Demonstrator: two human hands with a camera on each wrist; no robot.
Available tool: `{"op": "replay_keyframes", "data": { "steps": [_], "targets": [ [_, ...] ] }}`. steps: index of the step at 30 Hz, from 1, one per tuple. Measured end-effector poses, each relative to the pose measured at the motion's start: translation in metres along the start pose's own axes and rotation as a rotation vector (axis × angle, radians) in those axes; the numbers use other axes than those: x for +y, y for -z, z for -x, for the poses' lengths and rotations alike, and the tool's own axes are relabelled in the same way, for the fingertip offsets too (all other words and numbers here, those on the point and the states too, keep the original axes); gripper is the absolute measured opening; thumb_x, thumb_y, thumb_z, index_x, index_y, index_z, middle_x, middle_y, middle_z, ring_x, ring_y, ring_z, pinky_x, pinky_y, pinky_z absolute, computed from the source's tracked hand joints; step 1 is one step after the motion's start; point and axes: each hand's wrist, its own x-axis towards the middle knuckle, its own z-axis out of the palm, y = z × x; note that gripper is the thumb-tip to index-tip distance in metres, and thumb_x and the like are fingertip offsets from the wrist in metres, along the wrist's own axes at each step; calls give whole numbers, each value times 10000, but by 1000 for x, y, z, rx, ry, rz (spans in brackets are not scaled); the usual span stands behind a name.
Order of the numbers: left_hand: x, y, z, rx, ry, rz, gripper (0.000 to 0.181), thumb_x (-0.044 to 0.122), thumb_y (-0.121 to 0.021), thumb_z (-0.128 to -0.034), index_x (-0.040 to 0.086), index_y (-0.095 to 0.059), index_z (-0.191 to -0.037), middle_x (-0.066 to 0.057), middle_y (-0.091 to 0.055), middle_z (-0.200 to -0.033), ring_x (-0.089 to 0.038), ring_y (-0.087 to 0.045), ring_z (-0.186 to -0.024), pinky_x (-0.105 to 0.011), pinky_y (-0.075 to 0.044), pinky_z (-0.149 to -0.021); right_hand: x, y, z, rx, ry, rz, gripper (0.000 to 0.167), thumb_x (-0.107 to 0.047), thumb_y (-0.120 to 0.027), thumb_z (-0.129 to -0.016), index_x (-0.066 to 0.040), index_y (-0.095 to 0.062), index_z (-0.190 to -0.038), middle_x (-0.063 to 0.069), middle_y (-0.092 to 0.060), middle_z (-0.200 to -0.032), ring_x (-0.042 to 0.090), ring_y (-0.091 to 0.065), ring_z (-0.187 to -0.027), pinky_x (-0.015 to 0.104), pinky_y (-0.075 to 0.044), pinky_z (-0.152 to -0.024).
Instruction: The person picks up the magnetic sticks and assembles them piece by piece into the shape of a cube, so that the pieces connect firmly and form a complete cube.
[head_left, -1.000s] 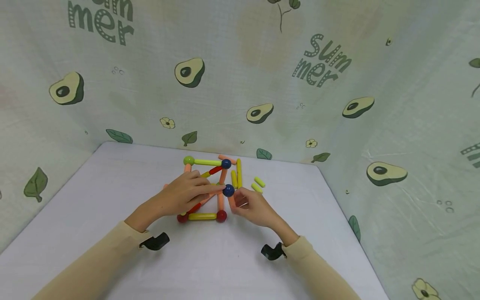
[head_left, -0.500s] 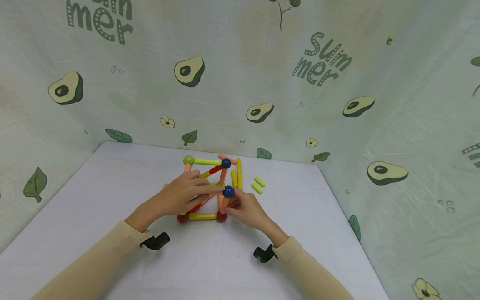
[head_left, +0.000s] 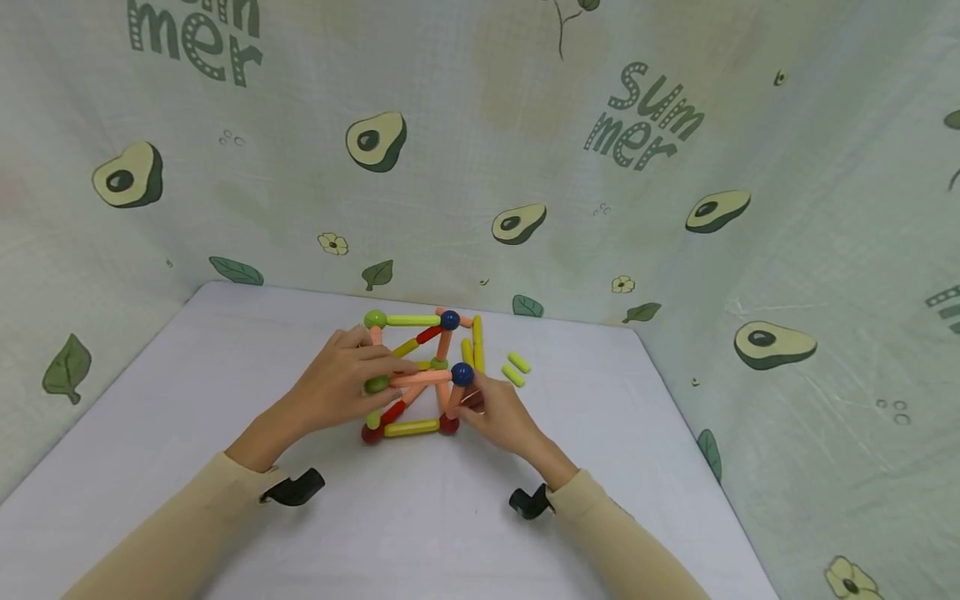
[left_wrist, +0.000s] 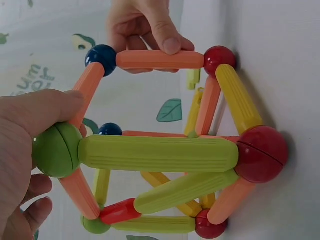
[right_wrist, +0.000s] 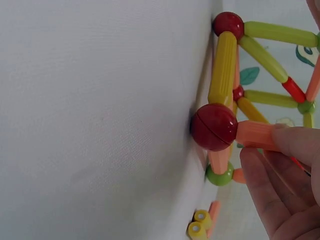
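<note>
A cube-like frame of coloured magnetic sticks and balls stands on the table. My left hand (head_left: pixel 341 379) is at its near upper left corner. In the left wrist view, its thumb and fingers grip the orange top stick (left_wrist: pixel 86 95) beside the green ball (left_wrist: pixel 57 149). That stick runs to a blue ball (head_left: pixel 462 374). Below it, my right hand (head_left: pixel 501 415) pinches the upright orange stick (left_wrist: pixel 160 59) between thumb and fingers. This stick meets the blue ball above and a red ball (right_wrist: pixel 215 127) on the table below. Diagonal sticks with a short red piece (head_left: pixel 393 412) cross inside.
Yellow sticks (head_left: pixel 478 343) lie right behind the frame, beside an orange stick (head_left: pixel 455 317). Two short lime sticks (head_left: pixel 513 375) lie farther right. A printed cloth (head_left: pixel 450 167) hangs behind the white table (head_left: pixel 420 525).
My right hand has moved left, bringing the upright stick's lower end onto the red ball. My left hand has drawn back left from the blue ball, uncovering the top stick and green ball.
</note>
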Motion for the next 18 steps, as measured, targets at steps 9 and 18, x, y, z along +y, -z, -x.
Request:
{"op": "replay_keyframes", "data": {
  "steps": [9,18],
  "targets": [
    [3,-3,16,-41,65,71,525,231,-908,-844,258,-749,-1343,31,-748,-1153,-192,-616,-991,-389,-562,-821,3,4,-5,26,-11,15,276,-83,-804,-952,-132,-625,-1157,9,-761,-1059,180,-762,-977,239,-606,-830],
    [6,-5,19,-43,97,101,597,170,-944,-816,238,-733,-1370,-10,-744,-1230,-184,-693,-999,-352,-615,-780,9,11,-5,-8,-24,39,350,-84,-784,-972,-115,-638,-1288,57,-757,-1131,200,-761,-978,285,-615,-861]
  ]
}}
